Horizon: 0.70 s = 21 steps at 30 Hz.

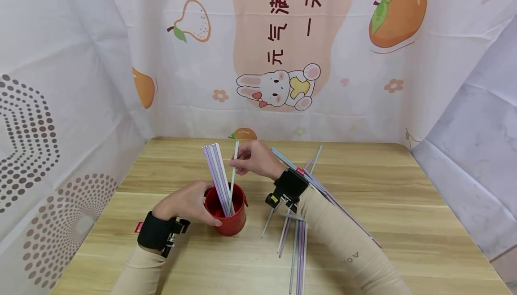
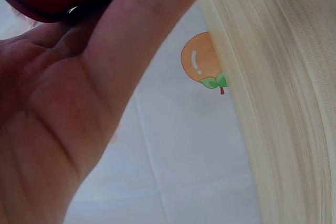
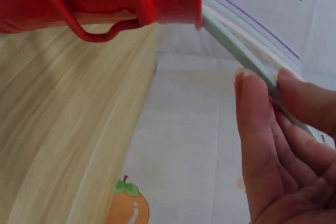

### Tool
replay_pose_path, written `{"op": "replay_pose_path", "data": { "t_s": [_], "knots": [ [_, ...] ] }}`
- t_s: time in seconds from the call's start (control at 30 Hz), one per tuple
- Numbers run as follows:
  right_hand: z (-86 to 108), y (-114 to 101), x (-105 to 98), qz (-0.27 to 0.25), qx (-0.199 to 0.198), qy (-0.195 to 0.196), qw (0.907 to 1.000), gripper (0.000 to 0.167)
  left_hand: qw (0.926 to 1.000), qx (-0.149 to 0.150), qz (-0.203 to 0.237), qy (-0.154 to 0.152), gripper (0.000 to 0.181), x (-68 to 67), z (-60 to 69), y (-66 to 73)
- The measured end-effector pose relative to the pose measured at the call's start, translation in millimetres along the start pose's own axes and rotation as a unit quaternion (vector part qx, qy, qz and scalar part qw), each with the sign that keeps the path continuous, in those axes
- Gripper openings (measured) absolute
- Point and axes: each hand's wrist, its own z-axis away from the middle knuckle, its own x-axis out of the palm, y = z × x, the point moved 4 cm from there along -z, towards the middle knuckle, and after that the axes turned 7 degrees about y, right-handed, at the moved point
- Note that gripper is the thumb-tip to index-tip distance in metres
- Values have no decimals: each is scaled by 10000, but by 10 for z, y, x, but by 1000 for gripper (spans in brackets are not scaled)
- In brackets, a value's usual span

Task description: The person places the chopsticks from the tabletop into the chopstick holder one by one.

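Observation:
A small red bucket [image 1: 234, 226] with a side handle stands on the table, holding several upright lilac, pale green and white sticks [image 1: 218, 173]. My left hand [image 1: 190, 203] grips its left side, thumb toward the front and fingers at the far rim. Over the bucket's right rim, my right hand [image 1: 258, 158] pinches a thin pale green stick [image 1: 234, 169] between thumb and fingertips. That stick's lower end is inside the bucket. The right wrist view shows the pinched stick [image 3: 231, 43] leaning out of the bucket's mouth. In the left wrist view only the dark red bucket's edge appears.
Loose blue, lilac, white and greenish sticks [image 1: 300, 254] lie scattered on the wooden table [image 1: 194, 263], partly under my right forearm. A printed cloth [image 1: 181, 84] with fruit and a rabbit hangs behind the table, and patterned cloth [image 1: 60, 106] hangs at the left.

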Motion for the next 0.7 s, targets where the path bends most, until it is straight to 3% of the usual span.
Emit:
{"op": "replay_pose_path", "data": {
  "t_s": [0.3, 0.53, 0.7],
  "knots": [
    [16, -43, 83, 530, -519, -91, 9972, 12, 10000, -33, 39, -15, 71, 8, 5, -8],
    [33, 24, 69, 653, -388, -261, 9968, 13, 9999, -51, 104, -45, 70, 10, 3, -6],
    [108, 81, -73, 763, 14, -460, 9960, 12, 10000, -65, 44, -7, 70, 1, 8, -7]
  ]
}}
